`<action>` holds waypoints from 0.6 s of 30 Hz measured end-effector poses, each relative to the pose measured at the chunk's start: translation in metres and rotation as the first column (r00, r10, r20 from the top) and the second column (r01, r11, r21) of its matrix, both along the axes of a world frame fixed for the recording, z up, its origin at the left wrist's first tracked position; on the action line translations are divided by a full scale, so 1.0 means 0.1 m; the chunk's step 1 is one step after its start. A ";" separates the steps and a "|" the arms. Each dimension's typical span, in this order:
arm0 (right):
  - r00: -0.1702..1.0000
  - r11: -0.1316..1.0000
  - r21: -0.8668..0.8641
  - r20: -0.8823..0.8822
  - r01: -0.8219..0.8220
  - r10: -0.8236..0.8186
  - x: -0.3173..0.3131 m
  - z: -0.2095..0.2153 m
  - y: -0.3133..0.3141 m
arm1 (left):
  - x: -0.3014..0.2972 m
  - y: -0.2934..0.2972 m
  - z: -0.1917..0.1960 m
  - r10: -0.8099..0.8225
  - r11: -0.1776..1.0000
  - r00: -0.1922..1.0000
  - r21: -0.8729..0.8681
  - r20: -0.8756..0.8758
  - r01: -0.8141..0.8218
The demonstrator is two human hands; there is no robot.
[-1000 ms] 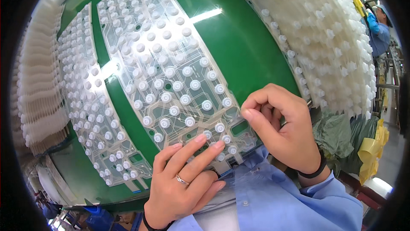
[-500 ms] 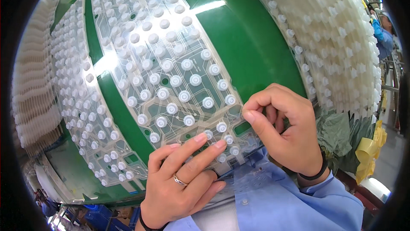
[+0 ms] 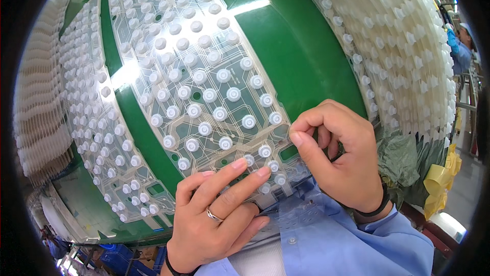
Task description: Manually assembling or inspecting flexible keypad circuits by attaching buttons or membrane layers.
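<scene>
A clear keyboard membrane (image 3: 209,95) with printed silvery traces and rows of white rubber domes lies on a green work surface (image 3: 291,46). Its near end reaches the table edge by my shirt. My left hand (image 3: 217,209), wearing a ring, rests its outstretched fingertips on the near part of the membrane among the domes. At the membrane's right edge, my right hand (image 3: 339,148) has thumb and forefinger pressed together on the border, with the other fingers curled in. The exact pinch point is partly hidden by the fingertips.
A second domed membrane (image 3: 107,133) lies to the left. Beyond it stands a tall stack of membranes (image 3: 43,87); another large stack (image 3: 388,46) rises at the right. Crumpled green plastic (image 3: 400,158) and yellow material (image 3: 441,181) lie below that stack. A person (image 3: 461,46) is at far right.
</scene>
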State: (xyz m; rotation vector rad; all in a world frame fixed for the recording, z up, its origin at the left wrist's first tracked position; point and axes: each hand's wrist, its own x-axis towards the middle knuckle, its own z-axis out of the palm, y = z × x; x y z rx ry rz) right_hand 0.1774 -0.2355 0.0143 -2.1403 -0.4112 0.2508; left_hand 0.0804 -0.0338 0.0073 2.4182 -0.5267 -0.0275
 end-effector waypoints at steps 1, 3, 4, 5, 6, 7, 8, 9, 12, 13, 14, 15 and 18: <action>1.000 1.000 -0.005 0.010 -0.003 0.003 0.00 0.00 0.00 | 0.00 0.00 0.00 0.000 1.000 1.000 -0.001 -0.002 0.000; 1.000 0.999 -0.035 0.017 -0.004 0.005 0.00 0.01 0.01 | 0.00 0.00 0.00 -0.001 1.000 1.000 0.000 -0.005 0.001; 1.000 0.998 -0.058 0.014 -0.003 0.004 0.01 0.04 0.02 | 0.00 0.00 0.00 -0.001 1.000 1.000 0.000 -0.007 0.001; 1.000 0.997 -0.082 0.013 -0.001 0.002 0.01 0.05 0.02 | 0.00 0.00 0.00 -0.002 1.000 1.000 0.000 -0.008 0.002; 1.000 0.996 -0.084 0.021 -0.002 0.004 0.01 0.05 0.02 | 0.00 0.00 0.00 -0.003 1.000 1.000 0.000 -0.009 0.003; 1.000 0.996 -0.087 0.030 -0.002 0.005 0.01 0.05 0.03 | 0.00 0.00 0.01 -0.003 1.000 1.000 0.000 -0.010 0.003; 0.999 0.996 -0.092 0.039 -0.002 0.005 0.00 0.06 0.03 | 0.00 0.00 0.01 -0.004 1.000 1.000 0.002 -0.010 0.004; 0.999 0.996 -0.094 0.047 -0.001 0.005 0.00 0.06 0.03 | 0.00 0.00 0.02 -0.005 1.000 1.000 0.003 -0.010 0.005; 0.998 0.995 -0.105 0.058 -0.003 0.009 0.00 0.04 0.03 | 0.00 0.01 0.00 -0.002 1.000 1.000 -0.003 -0.012 0.002; 0.998 0.994 -0.112 0.059 -0.007 0.013 0.01 0.03 0.04 | 0.00 0.01 0.00 0.000 1.000 1.000 -0.007 -0.013 0.000; 0.998 0.993 -0.118 0.063 -0.009 0.016 0.01 0.03 0.04 | 0.00 0.01 0.00 0.000 1.000 1.000 -0.008 -0.013 0.000; 0.997 0.992 -0.123 0.073 -0.011 0.020 0.00 0.03 0.04 | 0.00 0.01 0.00 0.000 1.000 1.000 -0.009 -0.013 0.000; 0.992 0.989 -0.145 0.118 -0.023 0.041 -0.02 0.02 0.03 | -0.01 0.01 0.01 -0.001 1.000 1.000 -0.008 -0.006 0.001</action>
